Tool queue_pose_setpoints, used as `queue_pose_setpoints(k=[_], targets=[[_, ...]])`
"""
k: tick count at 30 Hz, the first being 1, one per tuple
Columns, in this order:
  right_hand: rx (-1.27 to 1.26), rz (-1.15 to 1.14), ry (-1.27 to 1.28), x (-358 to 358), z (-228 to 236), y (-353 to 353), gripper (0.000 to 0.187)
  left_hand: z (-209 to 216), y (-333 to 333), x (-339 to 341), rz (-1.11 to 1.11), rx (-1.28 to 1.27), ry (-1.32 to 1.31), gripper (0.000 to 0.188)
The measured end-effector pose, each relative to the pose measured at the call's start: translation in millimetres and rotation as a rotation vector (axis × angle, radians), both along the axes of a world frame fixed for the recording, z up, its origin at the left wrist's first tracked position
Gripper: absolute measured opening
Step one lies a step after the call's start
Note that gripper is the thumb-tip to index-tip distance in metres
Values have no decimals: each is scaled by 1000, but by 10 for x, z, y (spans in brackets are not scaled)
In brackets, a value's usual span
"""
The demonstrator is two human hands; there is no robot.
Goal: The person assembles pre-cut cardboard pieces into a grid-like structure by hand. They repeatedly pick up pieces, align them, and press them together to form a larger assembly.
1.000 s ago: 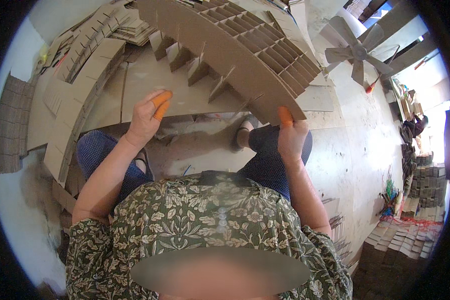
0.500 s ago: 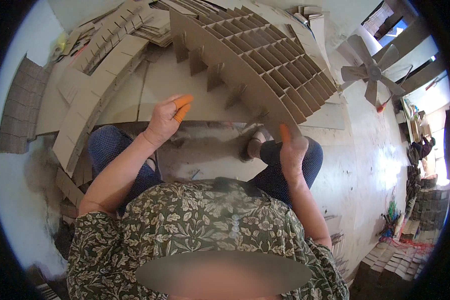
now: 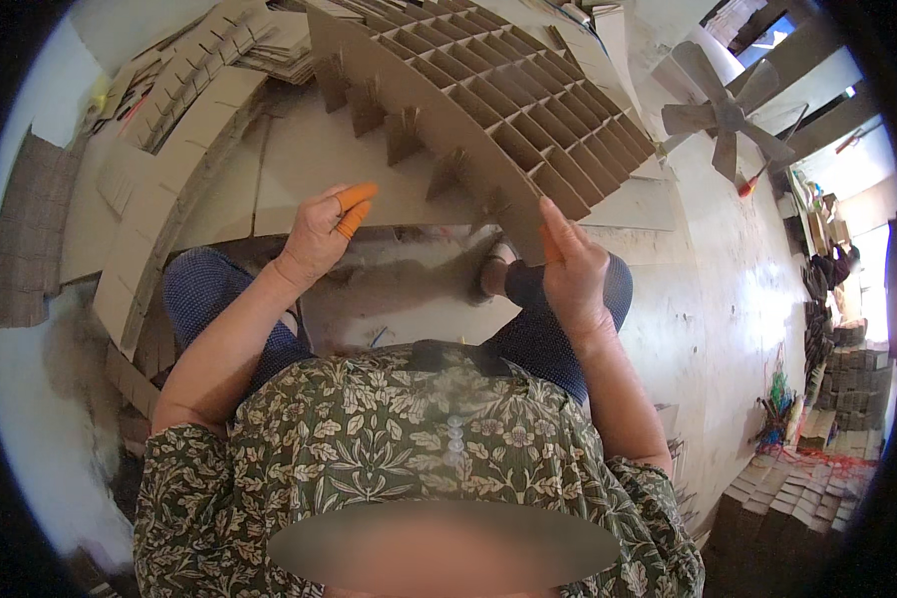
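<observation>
1. The cardboard divider grid (image 3: 488, 100) now fills more of the upper view than a second ago; it is raised and tilted toward the person.
2. The flat cardboard sheets (image 3: 199, 110) lie stacked at the left, apart from both hands.
3. The right hand (image 3: 568, 269) pinches the grid's lower corner, as before.
4. The left hand (image 3: 321, 231), with orange finger covers, has come off the edge and hangs loosely curled, holding nothing, so one hand carries the grid.
</observation>
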State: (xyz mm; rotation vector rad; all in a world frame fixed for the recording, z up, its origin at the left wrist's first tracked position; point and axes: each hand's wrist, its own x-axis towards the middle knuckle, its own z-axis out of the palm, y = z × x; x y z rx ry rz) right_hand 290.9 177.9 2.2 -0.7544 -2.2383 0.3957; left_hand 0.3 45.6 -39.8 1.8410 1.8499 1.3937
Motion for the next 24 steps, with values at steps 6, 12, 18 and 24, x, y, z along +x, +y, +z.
queue_pose_setpoints(k=[6, 12, 18, 24], targets=[[36, -17, 82, -5, 63, 29, 32, -43, 70, 208, -53, 38, 4, 21], [36, 29, 88, -62, 115, -6, 41, -6, 230, 617, -137, -4, 8, 23], [42, 46, 109, -98, 93, -23, 38, -132, 540, 829, -128, -138, 27, 25], [26, 41, 50, -112, 39, -26, 32, -177, 626, 870, -174, -103, 68, 20]])
